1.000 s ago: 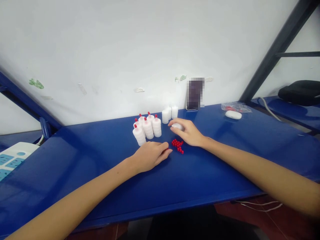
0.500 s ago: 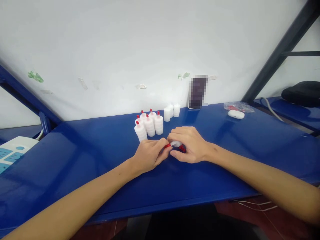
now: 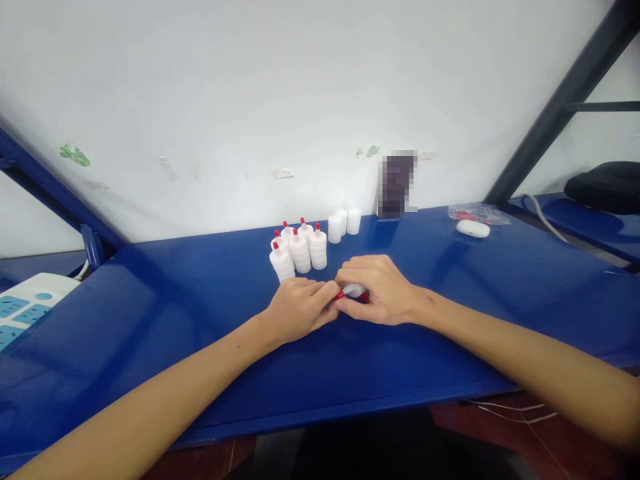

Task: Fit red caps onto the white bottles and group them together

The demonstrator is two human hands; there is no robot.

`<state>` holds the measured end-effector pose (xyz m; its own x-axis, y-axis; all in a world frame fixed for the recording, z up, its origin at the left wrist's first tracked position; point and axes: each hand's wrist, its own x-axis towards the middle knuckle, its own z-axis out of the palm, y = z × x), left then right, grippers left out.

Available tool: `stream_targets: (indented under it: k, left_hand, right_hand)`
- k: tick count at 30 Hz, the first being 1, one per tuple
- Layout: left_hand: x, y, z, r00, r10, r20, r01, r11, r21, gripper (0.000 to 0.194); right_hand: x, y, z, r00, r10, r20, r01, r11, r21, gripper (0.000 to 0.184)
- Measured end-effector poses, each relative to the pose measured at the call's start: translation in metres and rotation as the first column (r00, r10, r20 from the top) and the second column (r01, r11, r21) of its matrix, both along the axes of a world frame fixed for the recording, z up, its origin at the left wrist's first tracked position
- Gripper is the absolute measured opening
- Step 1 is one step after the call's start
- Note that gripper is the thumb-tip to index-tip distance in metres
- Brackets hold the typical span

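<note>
My right hand (image 3: pixel 380 288) is closed round a small white bottle (image 3: pixel 354 290) lying sideways, neck pointing left. My left hand (image 3: pixel 300 308) pinches a red cap (image 3: pixel 341 294) against that neck. Both hands meet over the blue table (image 3: pixel 200 373). Beneath my right hand a few red caps (image 3: pixel 365 298) peek out. Just behind my left hand stands a cluster of several white bottles with red caps (image 3: pixel 299 250). Three white bottles without caps (image 3: pixel 344 223) stand farther back.
A blurred dark object (image 3: pixel 397 183) leans on the white wall. At the back right lie a white earbud case (image 3: pixel 473 228) and a clear bag (image 3: pixel 477 213). A white power strip (image 3: pixel 25 310) sits at the far left. A dark steel brace (image 3: pixel 555 107) rises on the right.
My right hand picked an uncapped bottle from behind the loose caps and drew it toward me. My left hand took a red cap and brought it to the bottle's neck.
</note>
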<state>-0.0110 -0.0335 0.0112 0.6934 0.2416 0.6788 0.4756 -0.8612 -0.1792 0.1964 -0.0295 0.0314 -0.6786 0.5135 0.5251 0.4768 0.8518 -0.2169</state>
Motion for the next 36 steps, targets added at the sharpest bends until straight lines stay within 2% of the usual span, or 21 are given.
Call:
stream_targets:
  k: [10, 13, 15, 17, 20, 22, 24, 28, 32, 36]
  left_hand:
    - [0.002, -0.001, 0.003, 0.999, -0.028, -0.025, 0.029, 0.997, 0.074, 0.030]
    - [0.002, -0.002, 0.001, 0.999, -0.034, -0.025, 0.035, 0.999, 0.018, 0.028]
    - [0.003, -0.004, 0.001, 0.999, -0.049, 0.002, 0.049, 0.994, -0.100, 0.025]
    - [0.003, -0.008, 0.002, 0.996, -0.038, 0.084, 0.061, 0.953, -0.298, 0.023]
    - [0.004, -0.013, 0.005, 0.973, 0.110, 0.204, 0.036, 0.797, -0.603, 0.030]
    - [0.004, -0.014, 0.007, 0.956, 0.222, 0.194, -0.018, 0.701, -0.713, 0.036]
    - [0.003, -0.012, 0.007, 0.949, 0.282, 0.141, -0.081, 0.650, -0.756, 0.039]
    - [0.000, -0.006, 0.004, 0.950, 0.307, 0.055, -0.161, 0.634, -0.756, 0.042]
    - [0.001, -0.004, 0.003, 0.942, 0.334, 0.027, -0.199, 0.624, -0.756, 0.046]
    - [0.002, -0.006, 0.002, 0.935, 0.347, 0.071, -0.174, 0.625, -0.761, 0.049]
  right_hand:
    - [-0.003, -0.007, 0.002, 0.999, -0.046, 0.023, 0.048, 0.991, -0.129, 0.034]
    - [-0.004, -0.008, 0.003, 0.999, -0.043, 0.030, 0.047, 0.992, -0.121, 0.032]
    - [-0.004, -0.008, 0.003, 0.999, -0.029, 0.035, 0.033, 0.994, -0.107, 0.031]
    - [-0.001, -0.005, 0.004, 0.999, -0.016, 0.032, 0.019, 0.996, -0.091, 0.032]
    - [0.006, 0.002, 0.005, 0.999, -0.047, -0.001, 0.046, 0.994, -0.098, 0.039]
    - [0.012, 0.008, 0.004, 0.994, -0.105, -0.030, 0.101, 0.988, -0.117, 0.040]
    - [0.016, 0.014, 0.002, 0.986, -0.159, -0.054, 0.151, 0.980, -0.130, 0.039]
    - [0.020, 0.021, -0.001, 0.980, -0.179, -0.089, 0.165, 0.976, -0.144, 0.037]
    - [0.019, 0.020, -0.002, 0.988, -0.113, -0.106, 0.097, 0.985, -0.143, 0.034]
    - [0.017, 0.017, -0.002, 0.992, -0.053, -0.115, 0.037, 0.990, -0.136, 0.032]
